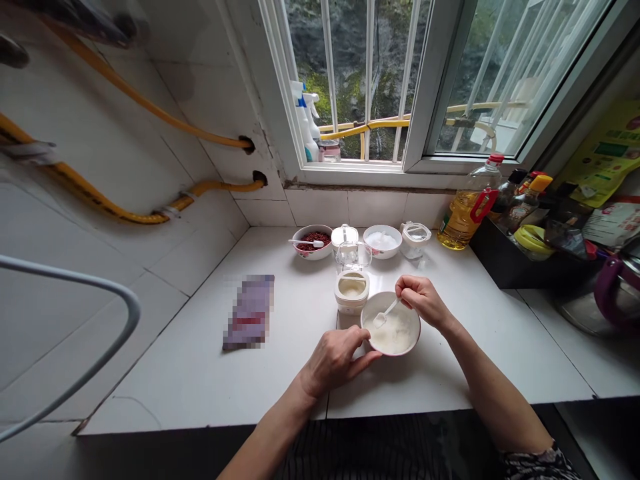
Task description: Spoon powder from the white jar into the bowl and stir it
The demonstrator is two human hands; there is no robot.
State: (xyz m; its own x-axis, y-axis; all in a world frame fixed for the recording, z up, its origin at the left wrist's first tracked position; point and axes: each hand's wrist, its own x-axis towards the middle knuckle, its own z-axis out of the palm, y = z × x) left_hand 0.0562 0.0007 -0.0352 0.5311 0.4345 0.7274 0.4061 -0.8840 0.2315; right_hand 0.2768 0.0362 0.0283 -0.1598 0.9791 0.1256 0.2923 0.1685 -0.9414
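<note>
A bowl of white powder [404, 332] stands near the counter's front edge. My left hand [336, 360] grips its left rim, with the thumb along the front side. In my right hand [423, 300] is the handle of a small white spoon [380, 320], pinched between thumb and fingers, its scoop over the powder. Just behind and left of the bowl sits a white jar [352, 303] with its clear lid [354, 255] raised and pale contents inside.
Along the back wall stand a bowl of dried red pieces [313, 252] with a spoon, a closed white jar [344, 235], a bowl of white grains [383, 252] and a clear jar [415, 243]. An oil bottle [457, 217] and black box [520, 270] are right; a purple packet [249, 313] lies left.
</note>
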